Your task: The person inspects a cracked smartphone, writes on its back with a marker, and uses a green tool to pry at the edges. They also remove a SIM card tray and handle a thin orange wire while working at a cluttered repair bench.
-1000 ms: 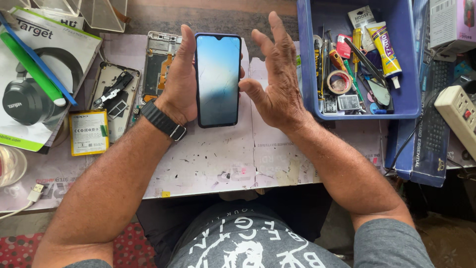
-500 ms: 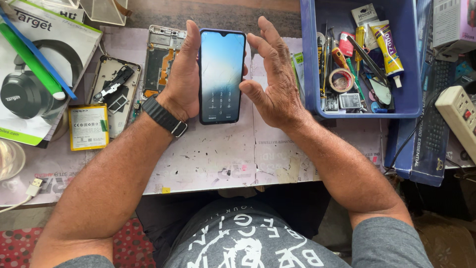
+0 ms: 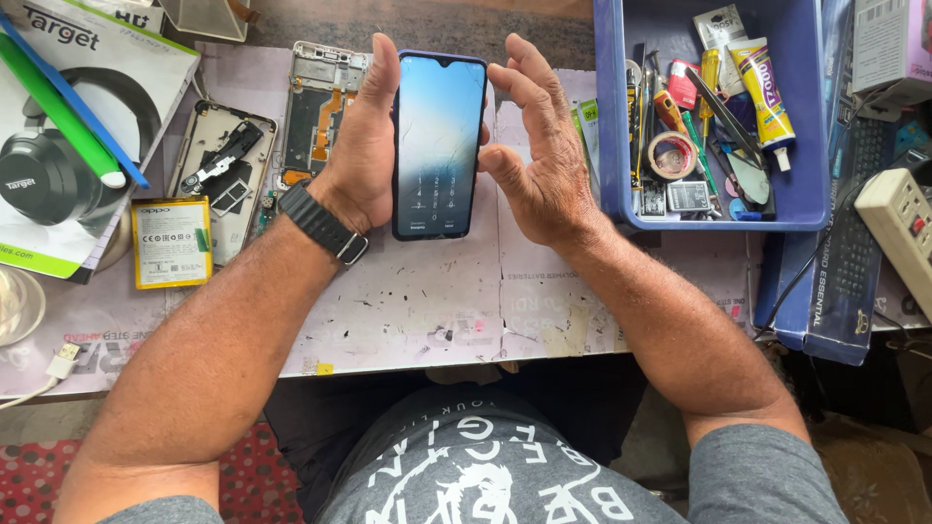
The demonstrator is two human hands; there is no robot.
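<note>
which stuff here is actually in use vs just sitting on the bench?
In use:
- smartphone, screen lit, held upright in the left hand
- right hand, open, thumb at the phone's right edge

Lying about:
- two opened phone frames
- yellow battery
- headphone box
- blue bin of tools, tape roll, glue tube
- power strip

Free room: the bare table (image 3: 417,311) at lower centre lay open.
Left obstacles: battery (image 3: 172,243), opened phones (image 3: 228,175).
Right obstacle: blue bin (image 3: 612,116) stood close.
</note>
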